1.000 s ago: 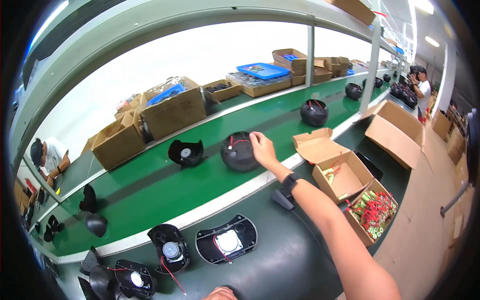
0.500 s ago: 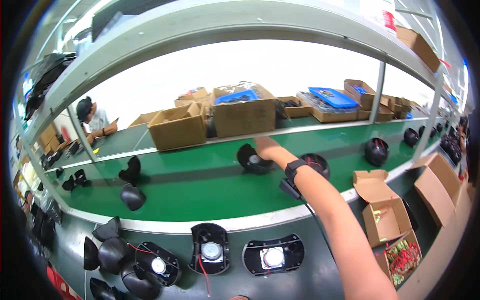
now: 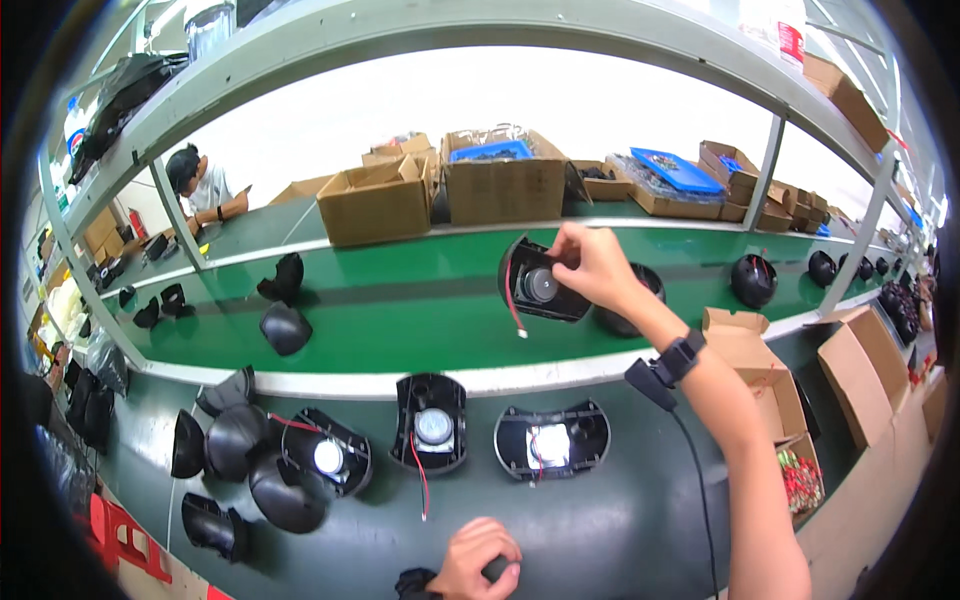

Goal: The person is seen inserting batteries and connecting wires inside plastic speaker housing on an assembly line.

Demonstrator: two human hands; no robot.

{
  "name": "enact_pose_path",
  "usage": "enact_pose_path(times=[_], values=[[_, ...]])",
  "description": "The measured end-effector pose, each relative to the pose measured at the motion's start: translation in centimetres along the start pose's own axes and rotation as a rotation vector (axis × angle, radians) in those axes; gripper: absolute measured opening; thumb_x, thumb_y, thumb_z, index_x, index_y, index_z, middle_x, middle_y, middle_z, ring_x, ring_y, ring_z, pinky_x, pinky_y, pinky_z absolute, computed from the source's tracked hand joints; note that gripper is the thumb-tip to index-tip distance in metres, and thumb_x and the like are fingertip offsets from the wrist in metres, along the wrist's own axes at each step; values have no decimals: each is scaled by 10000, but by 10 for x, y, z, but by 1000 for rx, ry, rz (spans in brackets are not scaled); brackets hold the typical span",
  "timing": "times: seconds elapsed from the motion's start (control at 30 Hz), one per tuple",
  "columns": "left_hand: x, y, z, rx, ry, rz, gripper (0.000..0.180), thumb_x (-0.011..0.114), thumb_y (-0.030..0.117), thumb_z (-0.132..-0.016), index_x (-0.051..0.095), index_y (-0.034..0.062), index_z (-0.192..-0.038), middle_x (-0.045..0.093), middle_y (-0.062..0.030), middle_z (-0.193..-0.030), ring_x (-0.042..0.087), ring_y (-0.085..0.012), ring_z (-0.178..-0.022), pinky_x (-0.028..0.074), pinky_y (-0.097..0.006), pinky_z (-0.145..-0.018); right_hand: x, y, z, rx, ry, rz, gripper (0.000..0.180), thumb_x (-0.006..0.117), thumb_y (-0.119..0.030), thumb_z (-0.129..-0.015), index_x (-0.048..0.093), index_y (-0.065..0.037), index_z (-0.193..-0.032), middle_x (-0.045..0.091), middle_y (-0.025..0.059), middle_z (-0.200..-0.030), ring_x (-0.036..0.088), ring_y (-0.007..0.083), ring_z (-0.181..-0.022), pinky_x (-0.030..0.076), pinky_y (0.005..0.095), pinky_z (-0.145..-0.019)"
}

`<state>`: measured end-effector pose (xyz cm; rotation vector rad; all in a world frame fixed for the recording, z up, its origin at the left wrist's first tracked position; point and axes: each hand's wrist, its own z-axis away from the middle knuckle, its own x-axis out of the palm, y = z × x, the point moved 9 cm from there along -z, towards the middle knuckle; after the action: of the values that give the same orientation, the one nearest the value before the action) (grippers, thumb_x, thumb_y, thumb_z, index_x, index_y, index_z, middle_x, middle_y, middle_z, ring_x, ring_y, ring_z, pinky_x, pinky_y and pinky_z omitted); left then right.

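Note:
Above the green belt, my right hand pinches the edge of a black speaker shell. A round grey speaker sits in that shell, and a red wire with a white plug hangs from it. At the bottom middle my left hand is closed around a small dark rounded object; its kind is mostly hidden by the fingers. Between the hands, three open black shells with speakers lie on the bench: a left shell, a middle shell and a right shell.
Curved black covers cluster at the left of the bench. More covers and round black assemblies stand along the belt. Cardboard boxes line its far side. An open box and red-wired parts are at right. Another person sits far left.
My right hand has lifted the speaker shell off the belt and drawn it nearer, tilting it so its inside and red wire show. My left hand has come into view at the bottom.

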<state>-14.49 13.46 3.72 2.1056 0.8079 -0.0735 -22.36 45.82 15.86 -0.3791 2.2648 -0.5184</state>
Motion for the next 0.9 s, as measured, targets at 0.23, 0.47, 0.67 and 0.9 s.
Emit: enact_pose_path(times=[0.23, 0.47, 0.67, 0.9], values=[[-45, 17, 27, 119, 574, -217, 518, 554, 474, -794, 522, -14, -967, 523, -241, -1084, 529, -347, -994, 432, -439, -862, -18, -178, 110, -355, -82, -343, 156, 616, 75, -633, 548, -14, -741, 689, 110, -883, 662, 244, -860, 527, 335, -773], [9, 67, 22, 554, 78, -242, 675, 591, 558, -814, 479, 14, -1198, 579, -183, -1067, 590, -348, -951, 459, -511, -888, 7, -210, 242, -250, 62, -42, 270, 758, -36, -525, 608, -84, -745, 634, 39, -968, 542, 210, -796, 434, 345, -691], [61, 84, 35, 421, -441, -480, 546, 763, 373, -666, 602, 24, -1055, 568, -100, -945, 580, -291, -913, 471, -471, -906, 31, -162, 308, 378, -323, -306, 476, 704, -21, -724, 469, -18, -1138, 584, 132, -1023, 614, 248, -859, 502, 353, -751], [66, 84, 27, 214, -367, -355, 505, 777, 445, -624, 631, 38, -886, 585, -90, -930, 598, -273, -899, 448, -477, -930, 41, -185, 370, 575, -527, -660, 421, 604, -52, -843, 419, 12, -1216, 613, 140, -1048, 588, 272, -992, 462, 358, -868]])
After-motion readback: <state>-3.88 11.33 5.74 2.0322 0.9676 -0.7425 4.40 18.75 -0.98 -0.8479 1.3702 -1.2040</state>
